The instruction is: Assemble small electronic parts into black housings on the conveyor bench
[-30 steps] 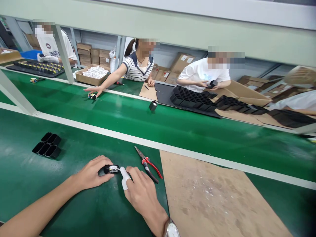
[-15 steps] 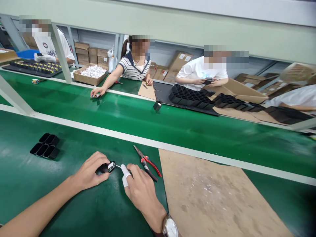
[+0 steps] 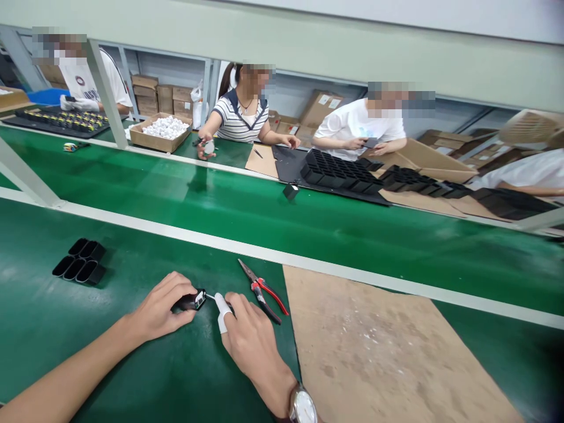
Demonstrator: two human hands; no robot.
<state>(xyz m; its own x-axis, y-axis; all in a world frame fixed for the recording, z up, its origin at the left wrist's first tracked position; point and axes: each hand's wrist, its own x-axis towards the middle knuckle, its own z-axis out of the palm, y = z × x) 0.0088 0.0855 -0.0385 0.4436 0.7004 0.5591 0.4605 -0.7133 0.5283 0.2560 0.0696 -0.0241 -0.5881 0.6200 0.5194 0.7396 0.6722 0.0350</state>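
Note:
My left hand (image 3: 170,305) is closed round a small black plastic case (image 3: 187,301) lying on its side, its open end facing right with white and electronic parts showing inside. A thin metal-tipped tool (image 3: 210,296) is pinched in my right hand (image 3: 251,335), which wears white covers on its fingertips. The tool's tip meets the case's open end; its handle is hidden by my fingers, so I cannot tell its kind. Just beyond my right hand lie red-and-black long-nose pliers (image 3: 263,292). Several empty black cases (image 3: 83,261) stand grouped to the left.
A brown cardboard sheet (image 3: 374,341) covers the bench at right. A pale rail (image 3: 220,242) divides bench from green conveyor belt (image 3: 247,205), which carries a black case (image 3: 291,190). Across it, co-workers sit near rows of black cases (image 3: 339,173) and a box of white parts (image 3: 165,132).
My left hand tilts the case slightly; my right hand barely moves. The black case on the belt has shifted right. A co-worker across has lifted a part off the belt.

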